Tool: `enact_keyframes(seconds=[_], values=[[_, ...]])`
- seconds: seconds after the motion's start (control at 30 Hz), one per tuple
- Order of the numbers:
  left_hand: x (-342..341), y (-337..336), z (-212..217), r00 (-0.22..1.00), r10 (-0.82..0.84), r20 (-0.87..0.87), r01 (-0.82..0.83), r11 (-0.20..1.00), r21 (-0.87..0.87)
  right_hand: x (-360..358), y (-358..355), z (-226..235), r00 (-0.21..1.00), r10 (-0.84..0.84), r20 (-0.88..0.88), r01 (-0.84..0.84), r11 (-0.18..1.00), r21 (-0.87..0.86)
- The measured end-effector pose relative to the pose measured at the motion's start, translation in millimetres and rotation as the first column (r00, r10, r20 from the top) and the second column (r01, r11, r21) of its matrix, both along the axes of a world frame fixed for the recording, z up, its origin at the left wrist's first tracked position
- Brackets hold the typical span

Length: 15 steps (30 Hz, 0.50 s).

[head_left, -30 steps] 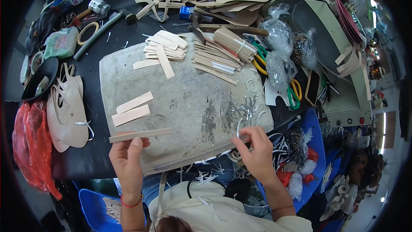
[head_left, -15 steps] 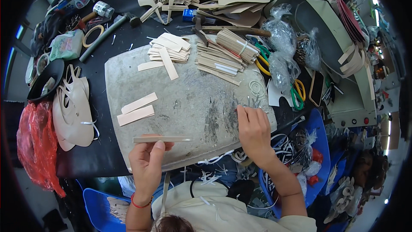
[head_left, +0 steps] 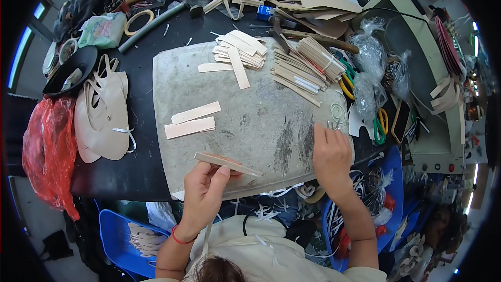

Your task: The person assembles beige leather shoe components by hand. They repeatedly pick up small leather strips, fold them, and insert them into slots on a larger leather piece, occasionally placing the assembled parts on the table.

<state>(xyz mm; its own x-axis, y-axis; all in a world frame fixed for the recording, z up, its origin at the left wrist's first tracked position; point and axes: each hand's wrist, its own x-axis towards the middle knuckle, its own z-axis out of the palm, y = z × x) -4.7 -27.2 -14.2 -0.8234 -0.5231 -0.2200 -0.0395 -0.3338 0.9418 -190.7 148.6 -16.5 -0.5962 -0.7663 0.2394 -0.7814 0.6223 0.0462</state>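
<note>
Over the near part of the pale work board (head_left: 245,109), my left hand (head_left: 204,190) is closed, pinching a narrow beige leather strip (head_left: 232,165) between thumb and fingers. The strip is seen nearly edge-on and slopes down to the right; whether it is more than one layer I cannot tell. My right hand (head_left: 332,159) rests at the board's right side with its fingers curled together, beside small metal bits (head_left: 334,125). What its fingertips hold, if anything, is hidden. Two loose beige strips (head_left: 190,128) lie on the board beyond my left hand.
A pile of strips (head_left: 241,55) and bundled strips (head_left: 317,58) lie at the board's far side, by a hammer (head_left: 281,35). Plastic bags (head_left: 368,73) and scissors (head_left: 383,125) are at right. Leather pieces (head_left: 102,115) and a red bag (head_left: 49,146) sit left; blue bins (head_left: 112,230) stand below.
The whole view has shifted, so the board appears farther right. The strip in my left hand has tilted, its right end now lower. My right hand is still beside the metal bits.
</note>
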Motion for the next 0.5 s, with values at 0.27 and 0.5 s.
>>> enact_keyframes(seconds=[0.27,0.5], values=[[1.0,0.9,-2.3,1.000,0.004,0.006,-0.004,0.999,-0.034,-13.2,4.2,8.0,0.991,-0.005,0.133,0.042,0.960,-0.275],[-5.1,2.4,-4.6,0.999,0.028,-0.031,-0.025,0.994,0.111,15.8,-8.3,18.8,0.608,0.152,0.779,0.341,0.837,-0.428]])
